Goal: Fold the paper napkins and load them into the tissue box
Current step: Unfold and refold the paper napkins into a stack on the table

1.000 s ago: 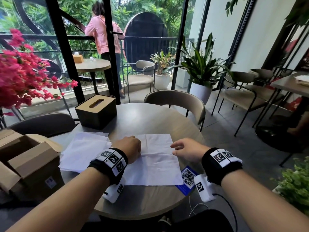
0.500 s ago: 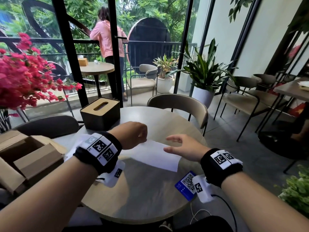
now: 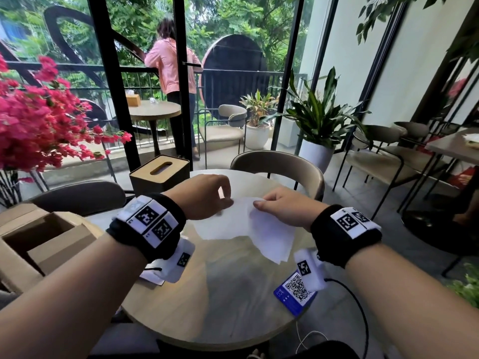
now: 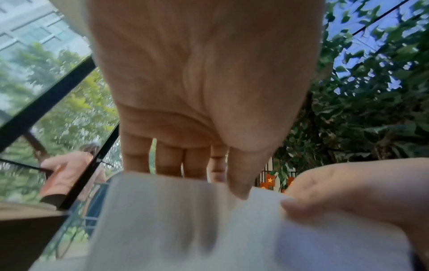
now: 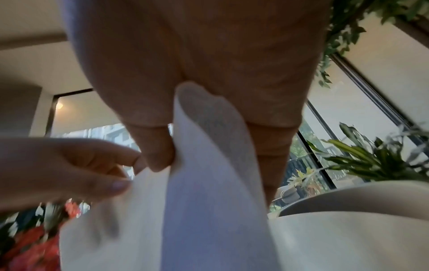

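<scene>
A white paper napkin (image 3: 241,224) hangs in the air above the round table (image 3: 228,301), held by its top edge. My left hand (image 3: 207,196) pinches that edge on the left, my right hand (image 3: 281,207) pinches it on the right, and the two hands nearly meet. The napkin (image 4: 209,220) droops below the left fingers, and in the right wrist view the napkin (image 5: 209,174) folds over under the thumb. The dark tissue box (image 3: 159,173) with a slotted wooden lid stands at the table's far left. A pile of napkins (image 3: 153,277) shows only a corner under my left wrist.
An open cardboard box (image 3: 39,242) sits at the left. A blue QR card (image 3: 295,294) lies at the table's near right edge. A beige chair (image 3: 280,164) stands behind the table, pink flowers (image 3: 39,125) at the far left. A person in pink stands outside.
Both hands took the flat napkin off the table, lifted it and came together, so it now hangs between them. The view tilted upward.
</scene>
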Tool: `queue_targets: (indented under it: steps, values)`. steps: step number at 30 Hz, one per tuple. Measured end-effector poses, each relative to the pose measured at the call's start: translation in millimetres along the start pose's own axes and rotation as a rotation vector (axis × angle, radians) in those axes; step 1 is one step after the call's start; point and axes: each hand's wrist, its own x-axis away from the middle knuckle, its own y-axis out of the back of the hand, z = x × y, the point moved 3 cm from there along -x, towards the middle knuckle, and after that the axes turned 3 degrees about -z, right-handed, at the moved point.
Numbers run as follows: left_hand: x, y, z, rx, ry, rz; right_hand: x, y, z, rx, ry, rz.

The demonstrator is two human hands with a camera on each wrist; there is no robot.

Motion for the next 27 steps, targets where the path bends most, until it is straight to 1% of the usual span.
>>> queue_targets:
  steps: [3, 7, 9, 11, 13, 15, 17, 18, 19, 20, 21, 22, 23, 24, 25, 27]
  values:
    - [0.9, -8.9, -5.7, 0.115, 0.027, -0.126, -1.6, 0.3, -1.9, -0.200, -0.104, -0.094]
    - [2.3, -20.5, -21.0, 0.093, 0.049, -0.313, -2.5, -11.7, -7.5, -0.557, -0.213, -0.169]
    - [2.9, -25.0, -29.4, 0.146, 0.025, -0.340, -2.0, -18.6, -8.8, -0.726, -0.240, -0.167]
    - [3.5, -28.3, -35.8, 0.200, -0.029, -0.328, 0.1, -22.2, -7.7, -0.885, -0.260, -0.151]
    - [5.0, -29.8, -38.9, 0.190, -0.071, -0.337, 2.0, -25.0, -7.4, -0.990, -0.265, -0.126]
    - [6.7, -28.1, -36.2, 0.226, -0.088, -0.399, 4.6, -28.0, -7.8, -1.100, -0.264, -0.099]
    - [7.8, -24.6, -21.7, 0.360, -0.028, -0.499, 8.3, -28.0, -9.1, -1.178, -0.237, -0.086]
    - [6.3, -24.6, -8.8, 0.427, 0.048, -0.526, 10.1, -26.8, -10.2, -1.207, -0.213, -0.075]
    - [5.4, -25.6, 4.5, 0.508, 0.155, -0.508, 12.6, -25.1, -10.0, -1.237, -0.184, -0.054]
    - [4.8, -28.0, 16.8, 0.613, 0.272, -0.447, 15.1, -23.5, -9.9, -1.263, -0.154, -0.025]
    - [5.3, -31.5, 25.9, 0.739, 0.366, -0.360, 16.9, -22.3, -10.2, -1.276, -0.129, 0.000]
    - [6.4, -35.9, 30.9, 0.872, 0.424, -0.266, 17.6, -21.3, -11.1, -1.279, -0.107, 0.018]
    - [8.5, -40.2, 32.8, 0.983, 0.456, -0.187, 18.2, -21.2, -11.2, -1.273, -0.088, 0.034]
    - [10.9, -43.4, 31.5, 1.057, 0.465, -0.148, 17.9, -21.7, -11.6, -1.265, -0.075, 0.042]
    - [12.8, -45.3, 30.2, 1.091, 0.456, -0.153, 17.0, -23.0, -12.5, -1.252, -0.059, 0.044]
    - [14.3, -49.2, 29.0, 1.100, 0.424, -0.212, 14.3, -26.7, -15.9, -1.211, -0.041, 0.014]
